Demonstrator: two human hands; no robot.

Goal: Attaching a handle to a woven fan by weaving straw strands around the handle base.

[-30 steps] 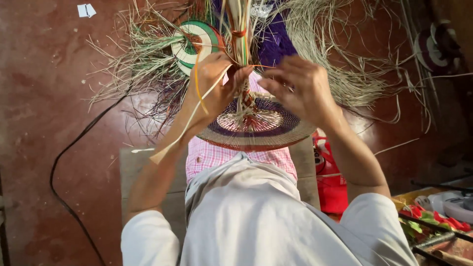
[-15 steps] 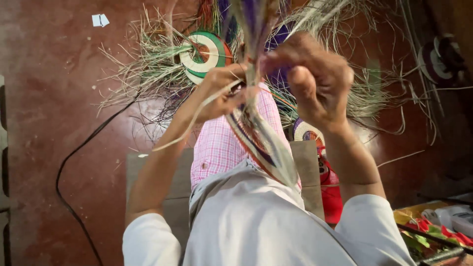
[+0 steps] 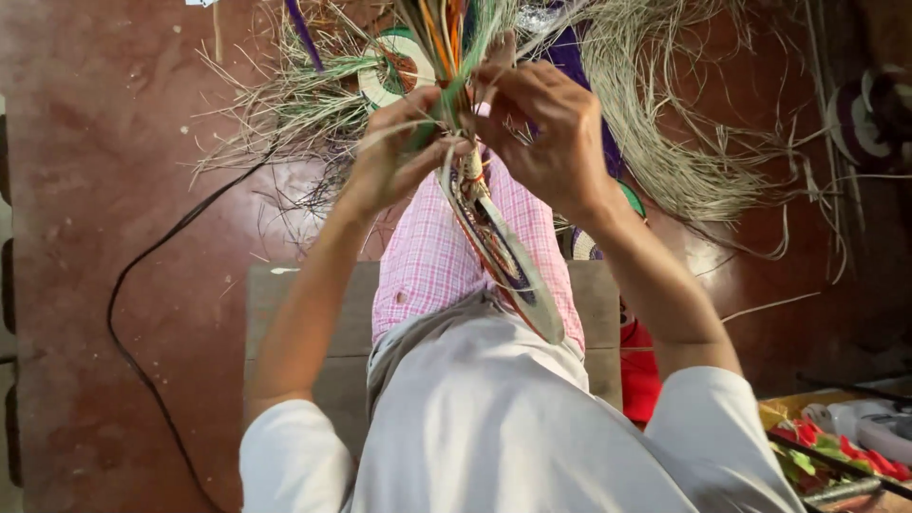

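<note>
Both hands (image 3: 475,142) pinch woven disc (image 3: 503,256) edge-on.

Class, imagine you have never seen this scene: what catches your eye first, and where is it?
At top centre, the left hand and right hand pinch a woven coiled disc, turned edge-on, with coloured strands sprouting above the grip. Behind them, pale loose fibres sprawl over the red-brown floor, and a black cable curves at left.
</note>
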